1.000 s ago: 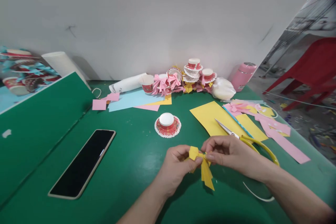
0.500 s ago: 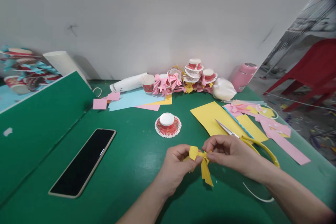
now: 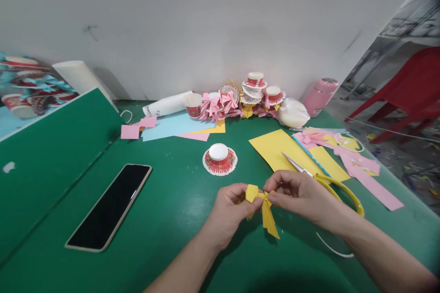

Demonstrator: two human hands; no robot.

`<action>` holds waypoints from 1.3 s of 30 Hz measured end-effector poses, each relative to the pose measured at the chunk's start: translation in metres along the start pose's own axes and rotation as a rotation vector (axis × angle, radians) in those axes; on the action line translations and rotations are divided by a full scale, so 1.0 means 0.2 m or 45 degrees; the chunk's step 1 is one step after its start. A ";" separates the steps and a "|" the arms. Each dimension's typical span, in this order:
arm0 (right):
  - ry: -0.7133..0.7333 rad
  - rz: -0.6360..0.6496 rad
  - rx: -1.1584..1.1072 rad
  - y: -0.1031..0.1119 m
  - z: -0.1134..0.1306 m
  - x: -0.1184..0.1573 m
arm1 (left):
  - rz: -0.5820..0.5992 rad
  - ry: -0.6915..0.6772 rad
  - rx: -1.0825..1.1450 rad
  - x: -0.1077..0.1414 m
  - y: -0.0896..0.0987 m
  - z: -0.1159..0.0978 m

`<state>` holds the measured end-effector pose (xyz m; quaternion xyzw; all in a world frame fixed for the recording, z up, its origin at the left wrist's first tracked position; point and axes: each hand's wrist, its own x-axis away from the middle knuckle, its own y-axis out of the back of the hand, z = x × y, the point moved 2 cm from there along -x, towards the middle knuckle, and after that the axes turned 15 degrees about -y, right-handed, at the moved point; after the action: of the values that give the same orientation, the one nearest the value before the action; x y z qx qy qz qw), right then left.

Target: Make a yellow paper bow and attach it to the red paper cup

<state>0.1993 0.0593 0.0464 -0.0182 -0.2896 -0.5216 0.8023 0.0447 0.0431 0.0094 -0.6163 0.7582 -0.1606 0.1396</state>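
A folded yellow paper bow (image 3: 270, 219) is held above the green table, its tails hanging down. My left hand (image 3: 228, 213) pinches its left loop between thumb and fingers. On the other side, my right hand (image 3: 295, 192) grips the bow near its middle, fingertips covering part of the right loop. Beyond the hands sits a small hat shape made from a paper cup (image 3: 219, 159), with a fringed red and white brim. Scissors with yellow handles (image 3: 326, 181) lie beside my right hand, partly behind it, on a yellow paper sheet (image 3: 270, 146).
A phone (image 3: 112, 206) lies at left, near a green partition (image 3: 62, 146). Along the wall stand stacked paper cups (image 3: 168, 104), finished cup hats (image 3: 254, 84), a white bag (image 3: 293, 113) and a pink bottle (image 3: 321, 96). Pink paper strips (image 3: 374, 183) and a blue pencil (image 3: 311, 155) lie right.
The view has tilted slightly, so everything sits a little higher in the picture. Both hands keep their pinch on the yellow bow, with only small finger shifts.
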 end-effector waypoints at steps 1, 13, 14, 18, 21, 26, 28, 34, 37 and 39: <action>0.006 -0.004 -0.005 0.00 0.00 0.00 | -0.001 0.002 0.010 0.00 0.00 0.00; -0.028 -0.029 0.028 0.00 0.06 0.01 | 0.021 -0.036 -0.087 0.00 -0.02 -0.03; -0.026 -0.020 0.034 0.01 0.06 0.01 | 0.028 -0.044 -0.096 0.00 -0.02 -0.03; -0.035 -0.015 0.037 0.01 0.05 0.01 | 0.027 -0.035 -0.104 0.00 -0.01 -0.02; -0.035 -0.010 -0.014 0.00 0.04 0.00 | -0.011 -0.020 -0.063 0.00 0.00 0.00; 0.007 0.032 -0.092 -0.01 0.03 0.00 | -0.048 -0.006 0.044 0.00 0.00 0.01; 0.012 0.027 -0.120 -0.01 0.02 0.00 | -0.053 -0.003 0.038 0.00 0.00 0.00; 0.044 0.005 -0.180 -0.02 0.00 0.00 | -0.077 -0.015 0.040 0.00 -0.02 -0.02; 0.055 0.016 -0.191 -0.03 -0.01 -0.01 | -0.087 -0.024 0.030 0.00 -0.02 -0.02; 0.061 0.029 -0.188 -0.03 -0.02 -0.01 | -0.078 -0.034 0.019 0.00 -0.02 -0.02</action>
<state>0.1946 0.0579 0.0408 -0.0681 -0.2311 -0.5326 0.8113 0.0465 0.0421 0.0147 -0.6401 0.7359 -0.1623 0.1495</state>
